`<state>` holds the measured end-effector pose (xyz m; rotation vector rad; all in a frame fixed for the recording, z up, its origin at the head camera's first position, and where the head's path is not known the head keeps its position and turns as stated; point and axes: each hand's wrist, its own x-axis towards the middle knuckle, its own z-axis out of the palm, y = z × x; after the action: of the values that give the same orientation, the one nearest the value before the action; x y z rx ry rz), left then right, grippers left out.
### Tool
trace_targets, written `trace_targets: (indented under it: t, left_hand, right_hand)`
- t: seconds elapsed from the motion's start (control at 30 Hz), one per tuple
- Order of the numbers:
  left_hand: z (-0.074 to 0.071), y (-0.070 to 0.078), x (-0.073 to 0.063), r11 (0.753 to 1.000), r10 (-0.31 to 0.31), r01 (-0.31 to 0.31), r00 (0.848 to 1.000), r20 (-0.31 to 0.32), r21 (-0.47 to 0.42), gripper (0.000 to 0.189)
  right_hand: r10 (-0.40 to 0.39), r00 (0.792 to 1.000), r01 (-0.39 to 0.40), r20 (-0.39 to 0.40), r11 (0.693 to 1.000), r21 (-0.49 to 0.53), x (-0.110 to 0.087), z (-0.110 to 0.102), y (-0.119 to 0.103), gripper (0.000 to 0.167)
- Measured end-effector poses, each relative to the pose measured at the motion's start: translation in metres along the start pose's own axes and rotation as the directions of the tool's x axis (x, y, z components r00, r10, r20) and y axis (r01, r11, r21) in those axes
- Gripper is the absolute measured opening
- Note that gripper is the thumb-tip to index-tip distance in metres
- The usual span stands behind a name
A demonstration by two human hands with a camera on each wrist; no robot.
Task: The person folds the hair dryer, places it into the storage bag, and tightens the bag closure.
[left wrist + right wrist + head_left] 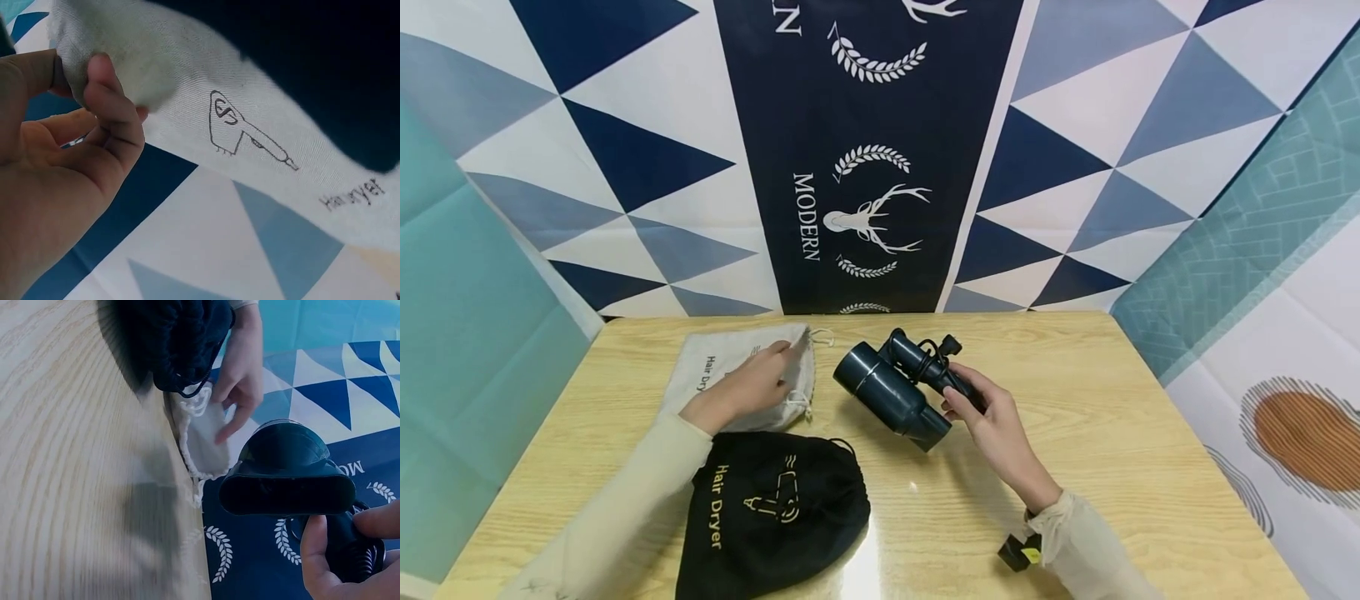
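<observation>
My right hand grips the handle of a dark blue hair dryer, holding it over the table. Its cord is wound round the handle, and the right wrist view looks into the flat nozzle. Over at the left, my left hand pinches the rim of a white drawstring pouch printed "Hair Dryer". The left wrist view shows thumb and fingers on the cloth beside a printed dryer outline. In the right wrist view the pouch mouth gapes towards the dryer.
A black drawstring pouch with gold "Hair Dryer" print lies in front of the white one. A small black object with a yellow label sits by the right sleeve. Behind the wooden table hangs a patterned cloth.
</observation>
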<state>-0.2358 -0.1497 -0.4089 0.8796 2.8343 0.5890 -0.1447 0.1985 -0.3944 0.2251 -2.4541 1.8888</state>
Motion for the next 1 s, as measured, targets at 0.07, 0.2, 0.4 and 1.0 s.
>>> trace_targets:
  t: [0.07, 0.2, 0.4, 1.0]
  left_hand:
    - [-0.004, 0.003, -0.003, 1.0, -0.017, 0.017, 1.0, -0.012, 0.02, 0.059]
    - [-0.013, 0.01, -0.009, 0.998, -0.021, 0.023, 0.999, -0.028, 0.05, 0.077]
    - [-0.019, 0.017, -0.014, 0.998, 0.017, -0.013, 0.998, -0.057, 0.064, 0.081]
    - [-0.03, 0.027, -0.018, 0.999, 0.02, -0.019, 0.999, -0.044, 0.033, 0.07]
  right_hand:
    - [-0.005, 1.0, 0.005, 0.004, 1.0, 0.0, 0.001, 0.002, 0.001, 0.042]
    - [-0.001, 1.0, 0.001, 0.019, 1.0, 0.002, 0.002, 0.005, 0.003, 0.041]
    - [0.007, 0.999, -0.007, 0.036, 1.0, 0.003, 0.001, 0.01, 0.005, 0.041]
    - [0.029, 0.989, -0.036, 0.145, 0.998, 0.048, 0.012, 0.028, 0.005, 0.043]
